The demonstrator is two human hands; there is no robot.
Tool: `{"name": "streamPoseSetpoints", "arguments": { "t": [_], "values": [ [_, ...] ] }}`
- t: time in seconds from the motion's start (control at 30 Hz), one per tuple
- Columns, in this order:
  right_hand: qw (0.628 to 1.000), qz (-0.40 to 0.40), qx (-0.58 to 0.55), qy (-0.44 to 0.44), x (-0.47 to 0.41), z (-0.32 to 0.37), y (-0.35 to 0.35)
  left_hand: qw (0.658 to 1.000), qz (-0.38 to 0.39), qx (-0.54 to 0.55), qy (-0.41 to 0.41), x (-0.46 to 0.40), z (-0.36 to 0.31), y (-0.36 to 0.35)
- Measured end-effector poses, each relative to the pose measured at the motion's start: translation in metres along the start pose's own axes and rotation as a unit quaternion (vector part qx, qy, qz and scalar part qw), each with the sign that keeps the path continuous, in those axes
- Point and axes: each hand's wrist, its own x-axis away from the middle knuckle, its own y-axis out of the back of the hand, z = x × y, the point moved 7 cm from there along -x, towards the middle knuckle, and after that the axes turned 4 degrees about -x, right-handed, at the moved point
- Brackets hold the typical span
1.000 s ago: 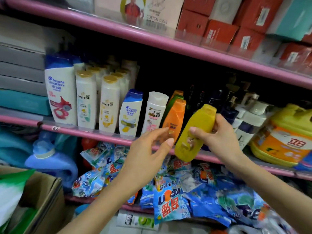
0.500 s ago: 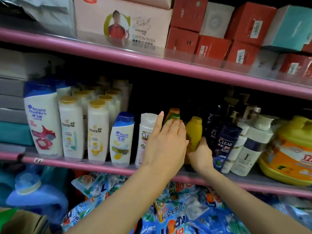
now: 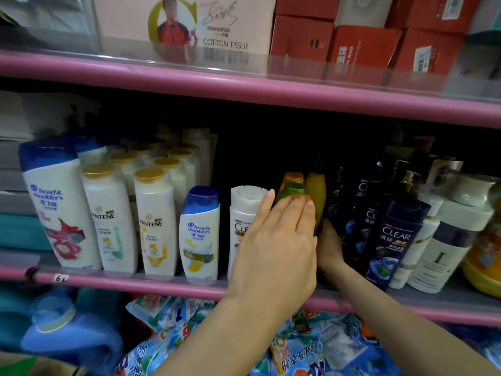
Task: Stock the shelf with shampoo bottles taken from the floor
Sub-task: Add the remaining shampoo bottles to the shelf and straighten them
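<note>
Yellow plastic shampoo bottle (image 3: 316, 198) | gripped low by right hand (image 3: 329, 246) | left hand (image 3: 273, 248) flat against neighbouring orange bottle (image 3: 294, 178) | seat upright, release gently

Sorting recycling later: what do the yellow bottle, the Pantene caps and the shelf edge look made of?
Yellow bottle: probably opaque plastic, smooth, with a soft sheen.
Pantene caps: likely plastic with a gold, slightly metallic finish.
Shelf edge: pink, glossy and rounded; painted metal or plastic, I cannot tell which.
</note>
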Motion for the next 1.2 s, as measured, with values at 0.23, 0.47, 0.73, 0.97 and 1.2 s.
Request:
{"name": "streamPoseSetpoints", "arguments": {
  "t": [0.23, 0.47, 0.73, 0.97, 1.2],
  "values": [
    [0.989, 0.078, -0.127, -0.001, -0.008, 0.009, -0.017, 1.0, -0.003, -0.003, 0.002, 0.003, 0.001, -0.004],
    [0.979, 0.139, -0.14, 0.056, -0.005, 0.024, -0.024, 1.0, -0.017, -0.008, 0.003, 0.003, 0.001, -0.005],
    [0.974, 0.144, -0.163, 0.057, 0.001, 0.017, -0.026, 1.0, -0.013, 0.009, 0.009, 0.003, 0.002, -0.005],
    [0.976, 0.154, -0.154, 0.017, -0.008, 0.014, -0.023, 1.0, -0.012, 0.012, 0.007, 0.003, 0.002, -0.004],
    [0.975, 0.174, -0.136, 0.001, -0.011, 0.015, -0.021, 1.0, -0.005, 0.022, 0.011, 0.003, 0.001, -0.004]
  ]
}}
